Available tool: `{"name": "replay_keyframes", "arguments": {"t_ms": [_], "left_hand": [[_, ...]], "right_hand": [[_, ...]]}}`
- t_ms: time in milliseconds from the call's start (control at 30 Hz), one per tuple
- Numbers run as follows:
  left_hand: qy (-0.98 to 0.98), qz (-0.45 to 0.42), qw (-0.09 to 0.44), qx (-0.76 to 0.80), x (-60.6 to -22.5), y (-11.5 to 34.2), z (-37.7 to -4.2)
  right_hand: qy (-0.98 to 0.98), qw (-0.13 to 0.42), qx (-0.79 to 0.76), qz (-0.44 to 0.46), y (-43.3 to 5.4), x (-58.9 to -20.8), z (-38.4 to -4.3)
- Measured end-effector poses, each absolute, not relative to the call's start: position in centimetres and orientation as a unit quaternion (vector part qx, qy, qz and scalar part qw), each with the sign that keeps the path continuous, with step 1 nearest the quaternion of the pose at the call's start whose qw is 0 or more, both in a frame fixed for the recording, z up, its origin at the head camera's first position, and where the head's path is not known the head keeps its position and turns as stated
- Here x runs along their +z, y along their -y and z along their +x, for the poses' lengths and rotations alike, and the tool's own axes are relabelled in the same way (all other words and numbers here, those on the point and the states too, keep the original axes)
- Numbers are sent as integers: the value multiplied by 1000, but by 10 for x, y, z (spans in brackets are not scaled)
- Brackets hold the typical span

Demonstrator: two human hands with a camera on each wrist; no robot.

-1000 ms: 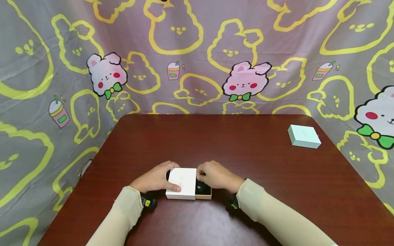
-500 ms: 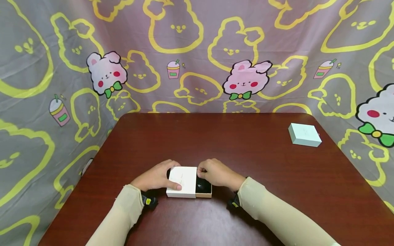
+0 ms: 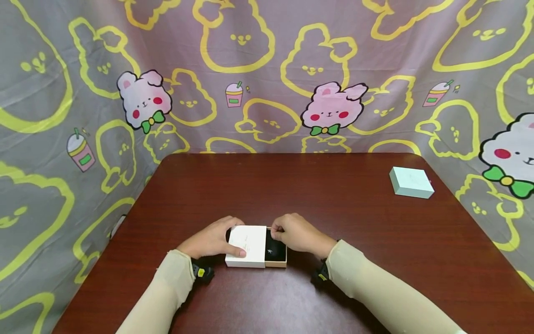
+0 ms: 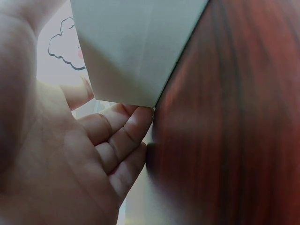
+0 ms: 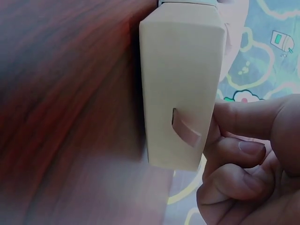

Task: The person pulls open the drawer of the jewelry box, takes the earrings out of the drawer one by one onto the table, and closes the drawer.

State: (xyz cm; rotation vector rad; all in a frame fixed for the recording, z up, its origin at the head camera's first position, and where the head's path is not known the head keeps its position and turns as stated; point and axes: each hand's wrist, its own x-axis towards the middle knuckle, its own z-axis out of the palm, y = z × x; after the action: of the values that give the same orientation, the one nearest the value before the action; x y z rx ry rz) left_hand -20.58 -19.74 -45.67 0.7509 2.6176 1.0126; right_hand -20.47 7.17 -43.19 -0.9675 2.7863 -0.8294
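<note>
A white box sleeve (image 3: 247, 246) with small faint print lies on the table, gripped by my left hand (image 3: 212, 239): thumb on top, other fingers round its far left side. From the sleeve's right end a cream drawer (image 3: 276, 264) sticks out partway. Inside it is black lining (image 3: 279, 254) with a small silver star (image 3: 270, 251) on it. My right hand (image 3: 298, 234) bends over the drawer's far corner, thumb and index fingertips together at the lining; I cannot tell what is between them. In the right wrist view a ribbon tab (image 5: 186, 133) hangs from the drawer's end.
A pale mint box (image 3: 412, 182) stands at the back right of the dark red-brown table (image 3: 267, 185). A cartoon-printed cloth (image 3: 267, 74) hangs behind and on both sides of the table.
My right hand has shifted slightly right and away from me at the drawer. My left hand keeps its grip, and the sleeve and drawer stay as they were.
</note>
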Motion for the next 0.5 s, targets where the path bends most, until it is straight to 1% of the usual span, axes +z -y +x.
{"name": "replay_keyframes", "arguments": {"t_ms": [300,500], "left_hand": [[-899,253,119,337,-458,196,-204],[-899,249,120,341,-458,196,-205]], "right_hand": [[-907,62,-292,-298,-79,-432,-200],[-902,61,-303,-301,-83,-429,-199]]}}
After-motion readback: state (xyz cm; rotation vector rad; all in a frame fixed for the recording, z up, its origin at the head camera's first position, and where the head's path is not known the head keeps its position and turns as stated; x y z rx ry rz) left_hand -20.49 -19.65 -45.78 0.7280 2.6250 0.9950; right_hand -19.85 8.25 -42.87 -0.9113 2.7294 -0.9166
